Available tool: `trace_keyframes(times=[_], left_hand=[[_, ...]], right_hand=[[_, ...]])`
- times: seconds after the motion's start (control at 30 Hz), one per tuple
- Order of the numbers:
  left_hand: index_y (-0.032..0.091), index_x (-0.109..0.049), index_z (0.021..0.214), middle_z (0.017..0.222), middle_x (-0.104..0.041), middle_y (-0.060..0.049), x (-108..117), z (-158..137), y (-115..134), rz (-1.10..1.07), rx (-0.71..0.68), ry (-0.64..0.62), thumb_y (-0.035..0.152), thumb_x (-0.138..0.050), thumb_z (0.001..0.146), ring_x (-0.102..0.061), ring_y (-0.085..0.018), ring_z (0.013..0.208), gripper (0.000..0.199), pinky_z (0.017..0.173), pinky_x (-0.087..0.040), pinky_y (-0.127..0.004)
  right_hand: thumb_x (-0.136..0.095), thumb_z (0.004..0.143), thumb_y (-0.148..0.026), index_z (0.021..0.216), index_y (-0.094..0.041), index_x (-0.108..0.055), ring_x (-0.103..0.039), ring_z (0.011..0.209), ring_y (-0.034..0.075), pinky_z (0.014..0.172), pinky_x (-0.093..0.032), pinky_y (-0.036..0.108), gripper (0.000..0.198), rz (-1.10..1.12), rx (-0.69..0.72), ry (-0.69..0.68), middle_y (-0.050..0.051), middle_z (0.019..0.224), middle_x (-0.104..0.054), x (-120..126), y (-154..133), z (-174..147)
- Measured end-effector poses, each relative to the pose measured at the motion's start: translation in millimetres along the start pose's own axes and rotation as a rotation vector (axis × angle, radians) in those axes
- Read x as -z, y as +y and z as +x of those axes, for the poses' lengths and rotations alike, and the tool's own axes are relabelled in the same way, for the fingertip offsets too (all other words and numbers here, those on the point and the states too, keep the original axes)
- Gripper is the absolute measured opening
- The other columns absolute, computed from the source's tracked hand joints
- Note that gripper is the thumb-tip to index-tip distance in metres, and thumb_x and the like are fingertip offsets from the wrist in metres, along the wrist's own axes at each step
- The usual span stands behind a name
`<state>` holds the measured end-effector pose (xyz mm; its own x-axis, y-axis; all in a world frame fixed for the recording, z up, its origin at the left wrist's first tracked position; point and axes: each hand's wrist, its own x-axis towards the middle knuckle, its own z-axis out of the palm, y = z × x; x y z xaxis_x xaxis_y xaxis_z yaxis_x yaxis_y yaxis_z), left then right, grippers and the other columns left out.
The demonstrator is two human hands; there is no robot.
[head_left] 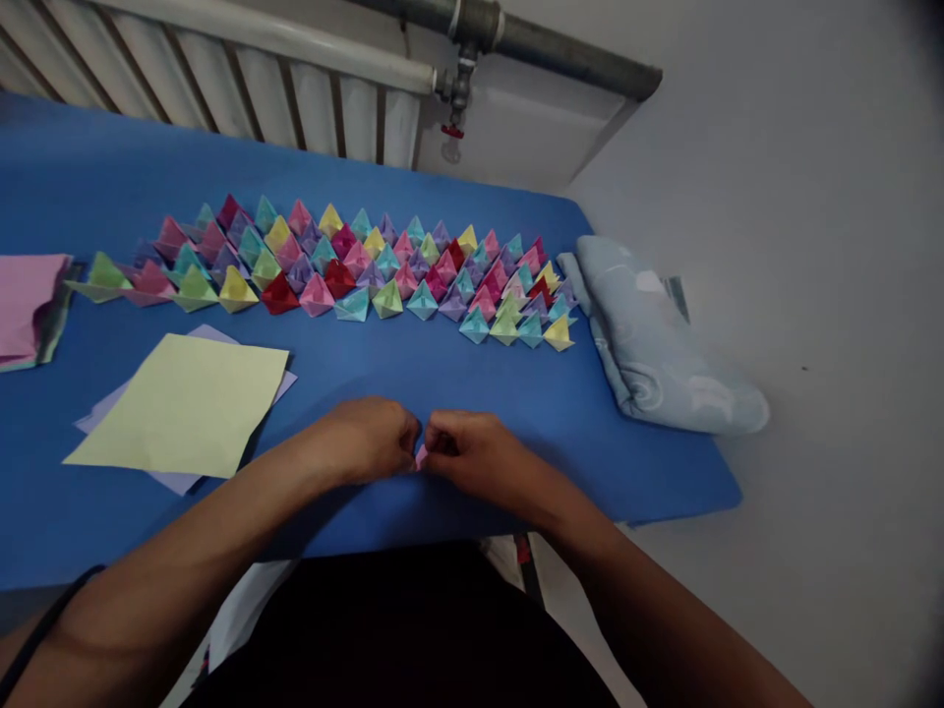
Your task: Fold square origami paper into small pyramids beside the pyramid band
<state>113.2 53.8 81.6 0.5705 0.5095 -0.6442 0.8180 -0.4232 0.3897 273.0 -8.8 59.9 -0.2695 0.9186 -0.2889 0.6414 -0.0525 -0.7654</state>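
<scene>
Near the front edge of the blue table, my left hand and my right hand meet with their fingers pinched. Between the fingertips shows a small bit of pink paper, mostly hidden by the hands; how it is folded I cannot make out. Beyond the hands stand rows of small folded paper boats in pink, yellow, green, blue, purple and red. To the left of my left hand lies a yellow paper sheet, on top of a purple sheet turned at an angle to it.
A stack of pink paper lies at the far left of the blue table. At the right end is a folded light-blue cloth. A white radiator and a grey pipe run along the back wall.
</scene>
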Motion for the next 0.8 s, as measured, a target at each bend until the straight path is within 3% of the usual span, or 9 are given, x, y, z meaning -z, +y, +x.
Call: trace_keyframes(times=[0.4, 0.6, 0.8], left_hand=[[0.022, -0.072, 0.076, 0.069, -0.068, -0.003, 6, 3, 11, 0.082, 0.027, -0.01, 0.028, -0.057, 0.077, -0.062, -0.018, 0.065, 0.017, 0.052, -0.034, -0.026], [0.019, -0.071, 0.083, 0.085, -0.072, -0.011, -6, 4, 9, 0.1, -0.017, 0.047, 0.025, -0.05, 0.081, -0.066, -0.027, 0.081, 0.022, 0.06, -0.039, -0.031], [0.021, -0.069, 0.082, 0.073, -0.069, -0.004, -3, 3, 7, 0.054, 0.052, 0.018, 0.035, -0.054, 0.079, -0.061, -0.021, 0.066, 0.02, 0.054, -0.036, -0.029]], right_hand=[[-0.062, 0.078, -0.009, 0.075, -0.018, -0.059, -0.048, 0.063, 0.011, 0.059, -0.03, 0.024, 0.01, -0.139, -0.023, -0.088, -0.004, 0.069, -0.058, 4, -7, 6], [-0.052, 0.084, -0.009, 0.079, -0.018, -0.053, -0.047, 0.069, 0.014, 0.063, -0.031, 0.027, 0.011, -0.309, 0.054, -0.054, 0.002, 0.078, -0.057, -4, -11, -1], [-0.055, 0.078, -0.003, 0.075, -0.019, -0.05, -0.047, 0.066, 0.011, 0.062, -0.031, 0.024, 0.017, -0.084, 0.056, -0.02, -0.002, 0.074, -0.055, -1, -2, -7]])
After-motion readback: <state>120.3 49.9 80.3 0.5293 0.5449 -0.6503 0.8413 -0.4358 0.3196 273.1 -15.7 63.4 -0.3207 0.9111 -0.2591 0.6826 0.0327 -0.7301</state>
